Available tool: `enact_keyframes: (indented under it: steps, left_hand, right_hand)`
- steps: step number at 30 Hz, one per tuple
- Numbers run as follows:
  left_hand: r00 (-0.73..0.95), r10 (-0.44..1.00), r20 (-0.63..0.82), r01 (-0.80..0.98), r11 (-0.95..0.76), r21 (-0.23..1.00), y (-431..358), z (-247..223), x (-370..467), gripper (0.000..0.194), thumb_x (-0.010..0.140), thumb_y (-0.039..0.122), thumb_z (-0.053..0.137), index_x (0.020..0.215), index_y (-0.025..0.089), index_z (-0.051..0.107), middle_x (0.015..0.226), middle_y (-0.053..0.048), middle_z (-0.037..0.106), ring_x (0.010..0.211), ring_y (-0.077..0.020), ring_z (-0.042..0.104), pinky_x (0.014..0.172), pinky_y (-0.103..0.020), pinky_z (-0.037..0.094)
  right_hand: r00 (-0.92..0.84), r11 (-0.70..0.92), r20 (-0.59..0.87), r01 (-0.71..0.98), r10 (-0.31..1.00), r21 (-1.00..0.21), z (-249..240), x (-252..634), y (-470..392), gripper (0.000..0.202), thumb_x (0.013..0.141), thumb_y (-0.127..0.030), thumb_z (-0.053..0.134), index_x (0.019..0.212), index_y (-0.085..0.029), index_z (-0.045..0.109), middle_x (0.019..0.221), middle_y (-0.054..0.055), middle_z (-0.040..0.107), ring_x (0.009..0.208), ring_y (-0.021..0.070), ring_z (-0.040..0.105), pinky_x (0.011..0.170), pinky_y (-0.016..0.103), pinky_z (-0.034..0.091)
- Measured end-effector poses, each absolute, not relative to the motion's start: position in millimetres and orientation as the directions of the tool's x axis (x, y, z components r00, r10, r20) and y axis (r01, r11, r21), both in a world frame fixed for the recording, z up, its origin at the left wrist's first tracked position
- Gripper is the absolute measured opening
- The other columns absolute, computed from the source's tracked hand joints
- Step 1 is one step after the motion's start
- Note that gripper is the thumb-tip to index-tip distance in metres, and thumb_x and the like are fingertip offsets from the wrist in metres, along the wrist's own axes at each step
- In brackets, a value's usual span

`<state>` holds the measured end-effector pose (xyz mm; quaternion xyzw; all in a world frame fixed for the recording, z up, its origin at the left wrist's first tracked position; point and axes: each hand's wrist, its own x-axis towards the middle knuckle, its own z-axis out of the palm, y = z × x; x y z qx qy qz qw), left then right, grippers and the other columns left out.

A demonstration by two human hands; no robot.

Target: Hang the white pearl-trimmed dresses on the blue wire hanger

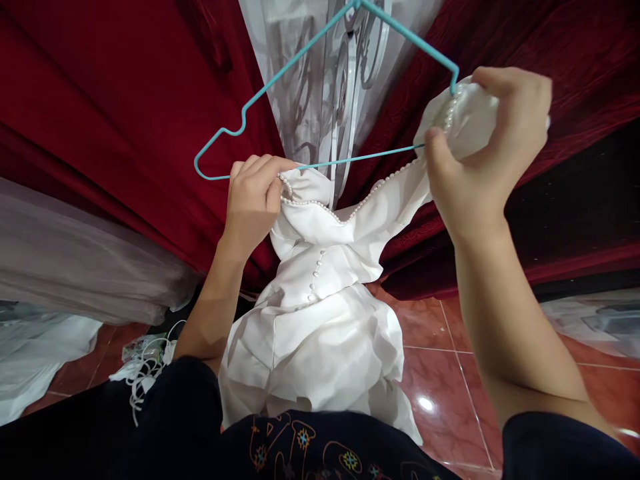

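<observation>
A white dress [320, 267] with pearl trim along its neckline and a row of small buttons hangs in front of me. My left hand [256, 200] is closed on the dress's pearl-edged left shoulder, against the lower bar of a light-blue hanger [295, 60]. On the other side, my right hand [487, 140] grips the pearl-trimmed right shoulder, its thumb by the hanger's lower bar. That shoulder is up around the hanger's right end, while the hanger's left end sticks out bare beyond my left hand.
Dark red curtains [125, 120] hang on both sides, with white metal scrollwork [345, 100] between them. Pale sheer fabric [85, 247] hangs at the left. A bundle of white cord [145, 373] lies low on the left. Reddish tiles [440, 380] cover the floor.
</observation>
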<state>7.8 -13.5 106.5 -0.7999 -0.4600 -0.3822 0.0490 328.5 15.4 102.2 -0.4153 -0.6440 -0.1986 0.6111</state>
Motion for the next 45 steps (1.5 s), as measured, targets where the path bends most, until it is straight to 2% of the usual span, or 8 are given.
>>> enact_keyframes:
  steps: [4, 12, 18, 24, 31, 37, 42, 45]
  left_hand:
    - [0.265, 0.709, 0.654, 0.786, -0.551, 0.279, -13, 111, 3, 0.032, 0.101, 0.011, 0.048, 0.112, 0.026, 0.074, 0.105, -0.004, 0.076, 0.107, -0.0287, 0.068, 0.111, -0.050, 0.045]
    - [0.286, 0.716, 0.637, 0.762, -0.573, 0.302, -14, 120, -6, 0.034, 0.097, 0.010, 0.050, 0.109, 0.028, 0.077, 0.104, -0.003, 0.077, 0.099, -0.0257, 0.068, 0.112, -0.047, 0.048]
    - [0.289, 0.725, 0.626, 0.738, -0.585, 0.336, -10, 118, -1, 0.037, 0.096, 0.009, 0.048, 0.110, 0.025, 0.077, 0.103, -0.003, 0.078, 0.100, -0.0246, 0.070, 0.106, -0.044, 0.051]
    - [0.286, 0.747, 0.600, 0.725, -0.578, 0.374, -6, 115, 6, 0.038, 0.096, 0.008, 0.049, 0.112, 0.028, 0.077, 0.103, -0.003, 0.079, 0.103, -0.0245, 0.071, 0.103, -0.041, 0.051]
    - [0.322, 0.685, 0.654, 0.644, -0.664, 0.379, -8, 113, 9, 0.036, 0.097, 0.007, 0.052, 0.110, 0.026, 0.080, 0.106, -0.001, 0.081, 0.099, -0.0224, 0.073, 0.095, -0.039, 0.052]
    - [0.289, 0.614, 0.734, 0.639, -0.695, 0.330, -3, 102, 7, 0.032, 0.099, 0.011, 0.054, 0.108, 0.028, 0.080, 0.107, -0.001, 0.078, 0.103, -0.0233, 0.070, 0.100, -0.043, 0.054]
    - [-0.022, 0.213, 0.977, 0.677, -0.716, 0.172, -7, 73, -8, 0.013, 0.095, 0.025, 0.069, 0.104, 0.027, 0.078, 0.098, -0.004, 0.064, 0.095, -0.0223, 0.062, 0.088, -0.040, 0.052]
    - [-0.261, 0.141, 0.955, 0.604, -0.747, 0.276, -10, 54, -24, 0.004, 0.093, 0.025, 0.064, 0.096, 0.022, 0.066, 0.087, -0.001, 0.055, 0.078, -0.0162, 0.054, 0.073, -0.032, 0.046]
  right_hand:
    - [0.173, 0.446, 0.891, 0.816, 0.419, -0.368, 110, 339, 25, 0.032, 0.080, -0.006, 0.066, 0.108, -0.018, 0.077, 0.105, 0.012, 0.077, 0.094, 0.0286, 0.072, 0.087, 0.043, 0.053]
    - [0.307, 0.493, 0.929, 0.787, 0.207, -0.370, 115, 385, 64, 0.042, 0.064, 0.008, 0.052, 0.083, -0.017, 0.079, 0.075, 0.006, 0.073, 0.062, 0.0182, 0.063, 0.062, 0.033, 0.040]
    - [0.548, 0.315, 0.747, 0.683, 0.376, -0.659, 65, 425, 71, 0.023, 0.070, 0.002, 0.055, 0.066, -0.020, 0.062, 0.065, 0.003, 0.063, 0.060, 0.0171, 0.060, 0.061, 0.035, 0.039]
    - [0.230, 0.559, 0.939, 0.758, 0.256, -0.337, 50, 388, 4, 0.015, 0.088, -0.030, 0.055, 0.083, -0.023, 0.067, 0.074, 0.007, 0.066, 0.059, 0.0182, 0.053, 0.065, 0.041, 0.041]
    - [-0.154, 0.668, 0.957, 0.743, 0.244, -0.051, 94, 335, -7, 0.028, 0.102, -0.040, 0.058, 0.113, -0.023, 0.078, 0.107, 0.010, 0.074, 0.099, 0.0242, 0.069, 0.086, 0.043, 0.049]
    - [-0.230, 0.643, 0.885, 0.760, 0.405, -0.097, 86, 313, 1, 0.033, 0.109, -0.042, 0.052, 0.100, -0.022, 0.077, 0.081, 0.001, 0.067, 0.080, 0.0161, 0.060, 0.089, 0.040, 0.040]
    - [-0.176, 0.602, 0.877, 0.785, 0.446, -0.148, 82, 310, -5, 0.044, 0.111, -0.051, 0.047, 0.095, -0.021, 0.075, 0.080, 0.002, 0.066, 0.080, 0.0180, 0.058, 0.090, 0.041, 0.038]
    - [-0.163, 0.560, 0.858, 0.813, 0.486, -0.163, 82, 311, -4, 0.053, 0.110, -0.059, 0.042, 0.093, -0.019, 0.072, 0.081, 0.003, 0.064, 0.081, 0.0192, 0.059, 0.092, 0.044, 0.039]
